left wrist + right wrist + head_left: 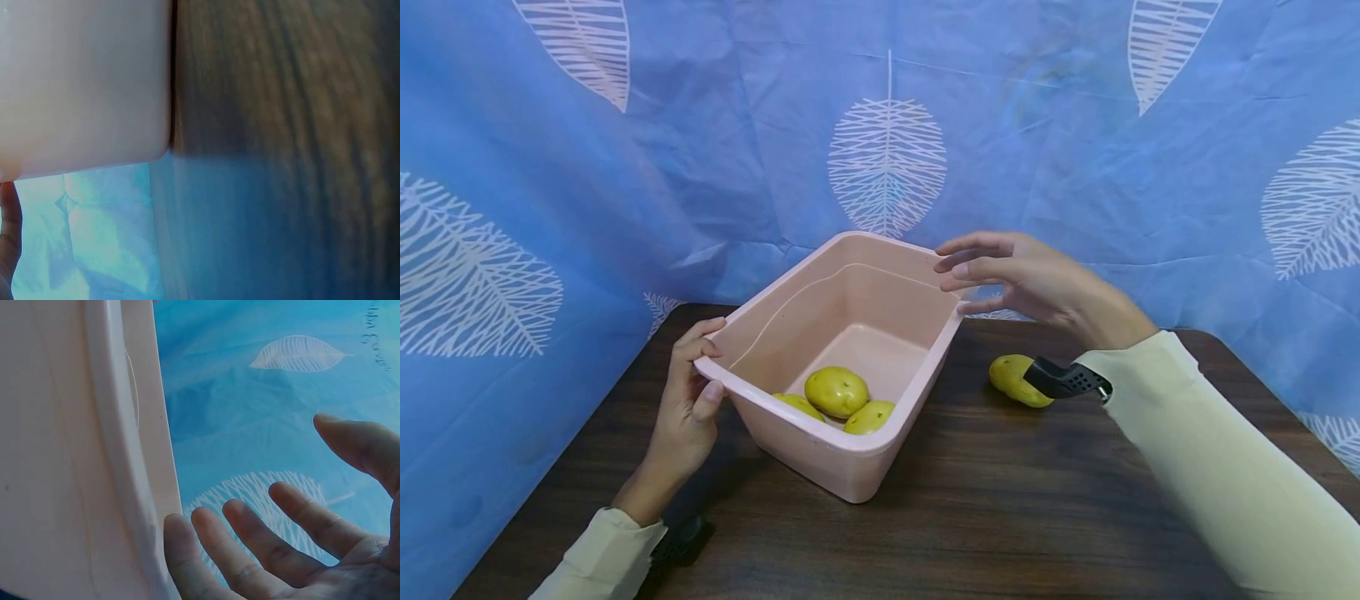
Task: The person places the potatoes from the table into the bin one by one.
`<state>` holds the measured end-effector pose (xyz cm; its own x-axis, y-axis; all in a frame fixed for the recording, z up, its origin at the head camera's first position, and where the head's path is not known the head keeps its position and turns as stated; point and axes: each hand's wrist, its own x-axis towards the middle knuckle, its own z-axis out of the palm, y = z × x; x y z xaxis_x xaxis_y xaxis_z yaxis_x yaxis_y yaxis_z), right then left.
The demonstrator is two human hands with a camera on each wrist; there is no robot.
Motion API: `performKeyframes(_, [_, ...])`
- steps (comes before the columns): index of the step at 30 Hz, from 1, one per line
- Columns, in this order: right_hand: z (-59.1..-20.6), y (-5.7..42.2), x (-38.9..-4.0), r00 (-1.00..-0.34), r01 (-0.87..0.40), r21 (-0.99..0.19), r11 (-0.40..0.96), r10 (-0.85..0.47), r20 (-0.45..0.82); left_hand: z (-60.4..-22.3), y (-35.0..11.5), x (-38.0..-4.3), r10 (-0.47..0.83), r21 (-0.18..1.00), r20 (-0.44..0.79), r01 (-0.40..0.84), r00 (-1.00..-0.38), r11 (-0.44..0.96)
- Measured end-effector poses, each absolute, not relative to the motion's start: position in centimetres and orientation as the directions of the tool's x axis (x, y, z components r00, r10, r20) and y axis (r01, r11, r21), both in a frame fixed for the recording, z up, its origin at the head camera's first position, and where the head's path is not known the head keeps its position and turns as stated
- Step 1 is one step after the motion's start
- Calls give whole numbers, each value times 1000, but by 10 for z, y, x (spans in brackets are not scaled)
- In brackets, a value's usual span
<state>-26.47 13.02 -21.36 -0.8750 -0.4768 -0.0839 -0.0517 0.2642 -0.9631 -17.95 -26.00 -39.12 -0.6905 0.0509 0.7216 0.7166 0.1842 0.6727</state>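
Observation:
A pale pink plastic tub (842, 467) stands at an angle on the table, with 3 yellow-green, potato-like oval items (837, 392) gathered at its near end. My left hand (685, 408) grips the tub's rim at the left corner, thumb outside and fingers over the edge. At the far right corner, my right hand (1022, 279) is held with fingers spread and loosely bent. In the right wrist view its fingertips (181, 528) come close to the rim; whether they touch it I cannot tell. Below the right wrist lies another yellow-green oval item (1013, 379), partly hidden by the black wrist strap.
The dark wooden table (1000, 517) has rounded far corners. A blue cloth with white leaf prints (1045, 150) hangs behind it and along the sides. A black wrist strap (1067, 379) is on the right arm.

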Motion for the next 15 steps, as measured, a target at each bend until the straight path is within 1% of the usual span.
performKeyframes(6, [-221, 157, -257, -887, -83, -956, 282, -458, -58, -392, -258, -180, 51, 676, 723, 720, -689, 155])
performKeyframes(15, [-238, 195, -253, -913, -86, -957, 278, -407, -36, -389, -258, -179, 38, 669, 729, 724, -683, 168])
